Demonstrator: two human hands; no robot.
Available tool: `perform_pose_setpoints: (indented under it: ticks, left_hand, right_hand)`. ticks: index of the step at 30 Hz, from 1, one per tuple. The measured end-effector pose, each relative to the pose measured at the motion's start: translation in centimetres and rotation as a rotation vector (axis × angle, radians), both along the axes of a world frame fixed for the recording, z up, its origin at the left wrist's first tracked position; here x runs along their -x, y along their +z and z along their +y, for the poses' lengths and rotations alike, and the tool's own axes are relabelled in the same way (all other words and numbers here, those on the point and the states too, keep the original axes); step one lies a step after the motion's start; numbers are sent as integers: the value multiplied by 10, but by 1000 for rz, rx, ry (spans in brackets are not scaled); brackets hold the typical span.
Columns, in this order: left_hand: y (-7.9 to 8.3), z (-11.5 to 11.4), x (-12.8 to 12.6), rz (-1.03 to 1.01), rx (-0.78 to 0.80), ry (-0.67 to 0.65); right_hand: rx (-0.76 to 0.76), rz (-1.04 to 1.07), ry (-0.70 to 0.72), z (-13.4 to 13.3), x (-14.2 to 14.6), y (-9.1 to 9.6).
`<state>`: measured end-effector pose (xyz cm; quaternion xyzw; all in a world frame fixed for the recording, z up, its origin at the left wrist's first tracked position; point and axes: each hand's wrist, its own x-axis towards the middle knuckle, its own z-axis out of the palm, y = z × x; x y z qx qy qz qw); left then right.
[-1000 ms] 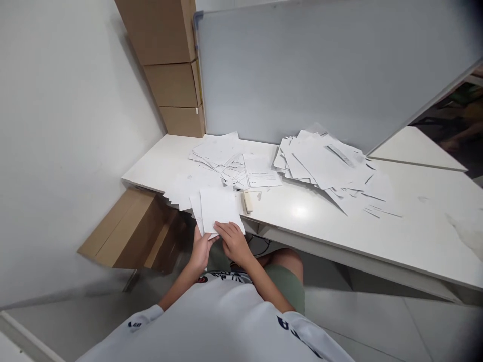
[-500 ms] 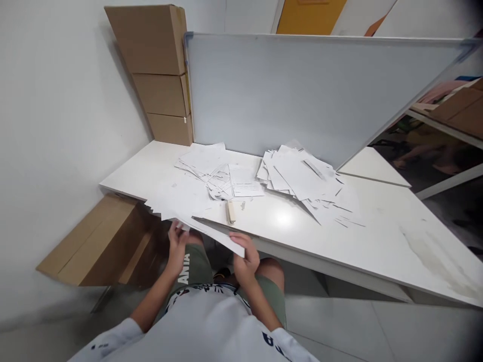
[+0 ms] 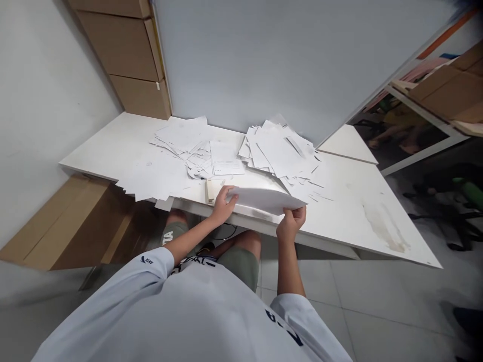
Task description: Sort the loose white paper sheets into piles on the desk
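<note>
At the near edge of a white desk (image 3: 350, 201), a seated person holds a white sheet (image 3: 264, 200) level just above the tabletop, gripped at both ends. The left hand (image 3: 224, 203) is closed on the sheet's left end, fingers on top. The right hand (image 3: 291, 221) pinches the near right corner, thumb over the edge. Holding it at two ends likely stops the thin paper from sagging or folding. Whether it is a single leaf or a few together cannot be told.

From the sheet, a fanned stack (image 3: 281, 151) of printed pages lies at twelve to one o'clock. A looser heap (image 3: 188, 148) sits at eleven o'clock. A spread of blank-looking leaves (image 3: 151, 181) at nine o'clock juts over the desk's front edge, probably because it lies where the hands reach most easily. A small beige object (image 3: 207, 191), too blurred to identify, rests just beside the left hand at ten o'clock.

A whiteboard (image 3: 283, 60) leans against the back of the desk at twelve o'clock and closes off the view behind the piles. Stacked cardboard boxes (image 3: 124, 50) fill the corner at eleven o'clock, and a flat carton (image 3: 56, 221) is tucked beside the desk at nine o'clock. A brownish stain (image 3: 381, 229) marks the bare surface at three o'clock, well apart from any paper.
</note>
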<state>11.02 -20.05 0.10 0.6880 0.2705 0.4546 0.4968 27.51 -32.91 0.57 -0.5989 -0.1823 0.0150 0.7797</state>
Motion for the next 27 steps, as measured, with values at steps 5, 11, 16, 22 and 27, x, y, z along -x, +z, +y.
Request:
perform_pose_setpoints:
  ticks: [5,11,16,22,27]
  left_hand:
    - [-19,-5,-16,-9,-2,5]
    - [-13,-20,-7,3,-9,30]
    - [-8,-53,51,35,126,145]
    - [-36,-63,143,68,439,355]
    - [-47,-40,168,153,522,367]
  right_hand:
    - [76,82,-16,-5,-17,-29]
    - [102,93,53,-2,-7,-34]
    - [243,90,169,-17,27,-20]
    - [514,344,760,-26,77,-36]
    - [503,471,779,-2,94,-52]
